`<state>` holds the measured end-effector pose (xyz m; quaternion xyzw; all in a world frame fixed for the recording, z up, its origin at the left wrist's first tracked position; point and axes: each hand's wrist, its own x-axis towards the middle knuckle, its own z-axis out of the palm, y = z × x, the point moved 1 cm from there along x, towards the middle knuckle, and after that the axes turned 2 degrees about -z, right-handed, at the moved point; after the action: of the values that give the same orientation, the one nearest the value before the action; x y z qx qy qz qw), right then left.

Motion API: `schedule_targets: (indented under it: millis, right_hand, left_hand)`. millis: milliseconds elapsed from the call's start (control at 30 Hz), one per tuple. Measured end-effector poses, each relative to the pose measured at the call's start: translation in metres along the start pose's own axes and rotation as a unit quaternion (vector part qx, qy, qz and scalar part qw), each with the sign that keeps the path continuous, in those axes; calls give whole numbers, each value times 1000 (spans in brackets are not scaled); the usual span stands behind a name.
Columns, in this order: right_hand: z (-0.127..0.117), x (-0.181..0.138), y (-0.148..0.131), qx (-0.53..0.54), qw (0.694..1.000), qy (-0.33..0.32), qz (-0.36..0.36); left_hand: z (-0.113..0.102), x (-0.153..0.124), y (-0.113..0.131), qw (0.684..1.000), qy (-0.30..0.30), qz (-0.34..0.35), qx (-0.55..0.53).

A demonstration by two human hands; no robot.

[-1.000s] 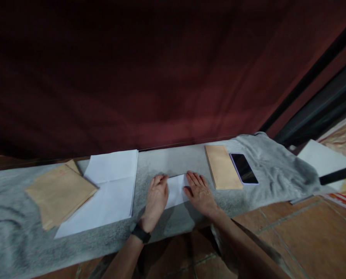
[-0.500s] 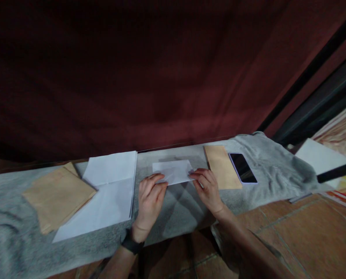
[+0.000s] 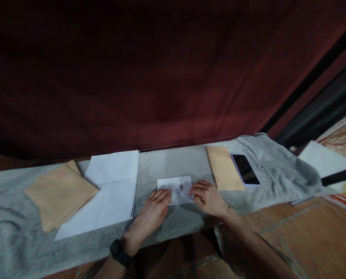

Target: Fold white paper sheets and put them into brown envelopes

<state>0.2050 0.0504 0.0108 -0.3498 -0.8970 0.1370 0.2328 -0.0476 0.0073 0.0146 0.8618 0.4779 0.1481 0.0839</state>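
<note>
A small folded sheet of white paper (image 3: pixel 179 189) lies flat on the grey cloth in front of me. My left hand (image 3: pixel 155 207) holds its left edge, fingers close together over the corner and the thumb mostly hidden. At the right edge, my right hand (image 3: pixel 207 197) grips the paper with curled fingers; its fingertips rest on the sheet. Shadows of both hands fall across the paper. To the left is a stack of larger white sheets (image 3: pixel 112 197) with a crease across the top one.
Several brown envelopes (image 3: pixel 62 192) overlap the white stack's left side. On the right lie another brown envelope stack (image 3: pixel 225 168) and a phone (image 3: pixel 245 169) with a purple edge. Grey cloth (image 3: pixel 280 170) covers the narrow surface; a dark red curtain (image 3: pixel 161 97) hangs behind, tiled floor (image 3: pixel 312 228) below.
The white paper has come closer to me and now lies flat, shorter from front to back. Both hands moved toward me with it, and the left fingers have flattened over its edge.
</note>
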Motion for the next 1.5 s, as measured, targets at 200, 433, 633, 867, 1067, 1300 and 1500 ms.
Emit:
schedule_targets:
  millis: [200,433,633,867,1067,1300,1500]
  right_hand:
    - [6,11,-5,-30,992,64,107]
    - [29,19,-20,-17,995,43,85]
    - [48,22,-33,-22,997,20,73]
    - [71,14,-34,-93,989,30,106]
    - [74,8,-28,-125,982,56,129]
    - [66,0,-17,-139,979,50,141]
    - [56,-6,-1,-123,984,-3,128]
  left_hand:
    - [3,2,5,1000,-10,-3,-3]
    - [5,8,11,999,16,-28,-43]
    - [34,15,4,991,61,-117,-7]
    - [60,13,7,986,76,-130,68]
    - [57,10,7,979,82,-161,93]
    - [47,0,1,980,56,-165,98]
    - [41,-11,-18,988,15,-133,73]
